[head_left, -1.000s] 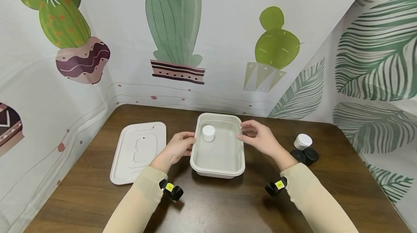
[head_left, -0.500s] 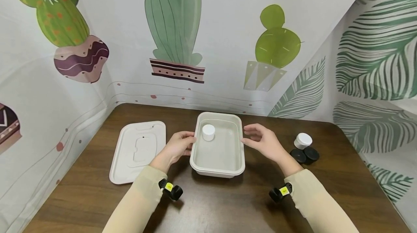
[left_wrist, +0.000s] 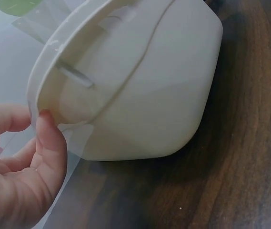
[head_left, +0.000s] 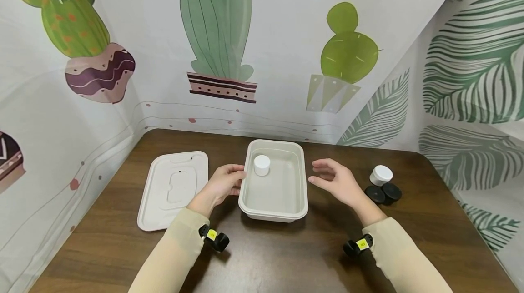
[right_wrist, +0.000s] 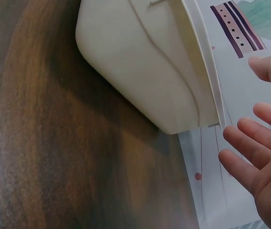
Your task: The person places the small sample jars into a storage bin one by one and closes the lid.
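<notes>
A cream rectangular storage box (head_left: 273, 216) stands lidless mid-table. My left hand (head_left: 223, 186) holds its left rim; in the left wrist view, that hand's fingertips (left_wrist: 45, 119) meet right at the rim of the box (left_wrist: 154, 109). Inside the box, towards the back left, stands a small white round jar (head_left: 262, 165). To the right of the box my right hand (head_left: 337, 183) hovers with nothing in it, thumb and fingers spread apart. The right wrist view shows these loose fingers (right_wrist: 242, 162) just off the rim of the box (right_wrist: 140, 62).
The white lid (head_left: 173, 190) lies flat on the brown wooden table (head_left: 266, 256) at left. On the right a white jar (head_left: 381, 175) stands beside two black round pieces (head_left: 391, 191). A cactus-print cloth (head_left: 282, 56) hangs behind the table.
My right hand has moved off the box's right rim, out to the right. The left hand stays at the left rim, and the box and jar have not moved.
</notes>
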Demonstrator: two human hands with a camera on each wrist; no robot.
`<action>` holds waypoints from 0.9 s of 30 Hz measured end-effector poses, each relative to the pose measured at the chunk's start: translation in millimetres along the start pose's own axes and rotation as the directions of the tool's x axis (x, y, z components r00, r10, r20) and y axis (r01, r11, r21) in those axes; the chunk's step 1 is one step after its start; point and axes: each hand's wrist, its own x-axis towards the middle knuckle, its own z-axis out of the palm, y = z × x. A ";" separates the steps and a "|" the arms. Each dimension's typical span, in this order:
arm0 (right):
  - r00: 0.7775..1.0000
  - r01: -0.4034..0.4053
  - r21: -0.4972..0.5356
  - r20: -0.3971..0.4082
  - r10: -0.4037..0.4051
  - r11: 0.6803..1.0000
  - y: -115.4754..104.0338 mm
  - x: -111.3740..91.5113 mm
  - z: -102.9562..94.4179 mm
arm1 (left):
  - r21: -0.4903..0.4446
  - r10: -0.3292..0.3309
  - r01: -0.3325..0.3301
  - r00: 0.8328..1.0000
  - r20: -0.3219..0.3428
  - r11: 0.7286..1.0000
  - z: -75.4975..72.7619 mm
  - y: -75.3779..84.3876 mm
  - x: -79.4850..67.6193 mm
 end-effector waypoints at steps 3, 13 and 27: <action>1.000 -0.004 0.013 -0.006 0.004 1.000 2.8 -2.2 -1.8 | -0.007 0.006 -0.006 1.000 0.002 1.000 -0.2 -0.5 0.8; 0.999 -0.021 0.019 -0.025 0.022 1.000 -12.3 -15.7 -9.7 | -0.013 0.000 0.000 1.000 -0.010 1.000 1.1 -0.4 -0.4; 0.996 -0.031 -0.045 -0.090 0.026 0.999 21.9 -25.0 -20.2 | -0.013 0.010 -0.010 1.000 -0.008 1.000 1.2 -2.8 0.6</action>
